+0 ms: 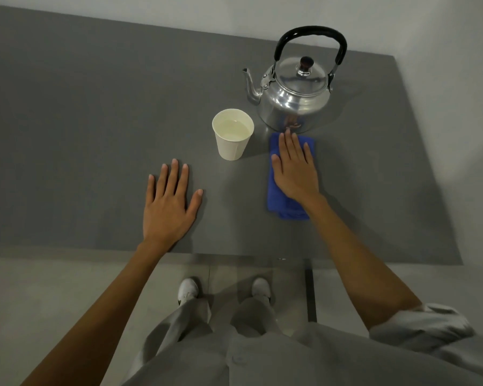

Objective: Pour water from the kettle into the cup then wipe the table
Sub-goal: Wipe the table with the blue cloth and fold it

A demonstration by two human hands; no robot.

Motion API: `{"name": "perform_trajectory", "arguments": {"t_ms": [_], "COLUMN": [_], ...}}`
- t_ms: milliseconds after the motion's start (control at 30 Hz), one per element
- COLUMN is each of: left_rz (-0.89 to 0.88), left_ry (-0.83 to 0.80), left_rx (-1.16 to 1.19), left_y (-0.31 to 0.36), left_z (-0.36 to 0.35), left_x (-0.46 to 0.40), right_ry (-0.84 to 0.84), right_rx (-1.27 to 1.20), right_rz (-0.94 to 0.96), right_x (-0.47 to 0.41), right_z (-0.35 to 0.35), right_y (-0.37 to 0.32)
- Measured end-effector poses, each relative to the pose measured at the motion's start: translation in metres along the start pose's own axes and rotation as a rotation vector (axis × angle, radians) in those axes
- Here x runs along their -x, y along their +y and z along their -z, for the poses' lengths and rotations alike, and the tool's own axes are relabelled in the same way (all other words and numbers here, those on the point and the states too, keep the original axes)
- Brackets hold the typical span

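A shiny metal kettle (293, 90) with a black handle stands upright at the back right of the grey table (81, 129), spout pointing left. A white paper cup (232, 133) holding water stands just left of and in front of it. A folded blue cloth (276, 201) lies flat in front of the kettle. My right hand (294, 168) rests palm-down on the cloth, fingers straight and pointing at the kettle's base. My left hand (169, 201) lies flat on the bare table, fingers spread, left of and nearer than the cup.
A pale wall runs behind and to the right of the table. The table's front edge (234, 253) is close to my body, with my legs and white shoes on the tiled floor below. Bare table surface stretches to the left.
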State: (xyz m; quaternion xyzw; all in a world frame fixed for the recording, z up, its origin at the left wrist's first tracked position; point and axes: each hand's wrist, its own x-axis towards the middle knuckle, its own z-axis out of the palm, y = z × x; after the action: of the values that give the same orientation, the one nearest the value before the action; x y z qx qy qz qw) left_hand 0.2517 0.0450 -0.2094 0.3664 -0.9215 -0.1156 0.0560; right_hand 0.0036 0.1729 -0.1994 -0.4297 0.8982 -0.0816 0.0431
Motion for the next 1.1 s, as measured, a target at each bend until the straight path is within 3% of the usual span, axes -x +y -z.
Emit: {"name": "perform_trajectory", "arguments": {"t_ms": [367,533,700,867,1100], "left_rz": [-0.003,-0.003,0.001,0.001,-0.004], "left_ry": [-0.005,0.003,0.004,-0.002,0.002], "left_rx": [0.016,0.006,-0.009,-0.011,0.003], "left_y": [0.0,-0.001,-0.001,-0.001,-0.001], "left_z": [0.0,0.001,0.0,0.0,0.001], "left_x": [0.002,0.002,0.001,0.0,0.001], "right_ry": [-0.088,-0.062,-0.031,-0.011,-0.066], "right_rx": [0.026,0.057,0.053,0.0,0.035], "right_rz": [0.256,0.147,-0.019,-0.054,0.213], "right_x": [0.106,0.135,0.07,0.022,0.073], "right_z": [-0.013,0.002,0.016,0.006,-0.007], "right_y": [-0.03,0.04,0.078,0.042,-0.019]}}
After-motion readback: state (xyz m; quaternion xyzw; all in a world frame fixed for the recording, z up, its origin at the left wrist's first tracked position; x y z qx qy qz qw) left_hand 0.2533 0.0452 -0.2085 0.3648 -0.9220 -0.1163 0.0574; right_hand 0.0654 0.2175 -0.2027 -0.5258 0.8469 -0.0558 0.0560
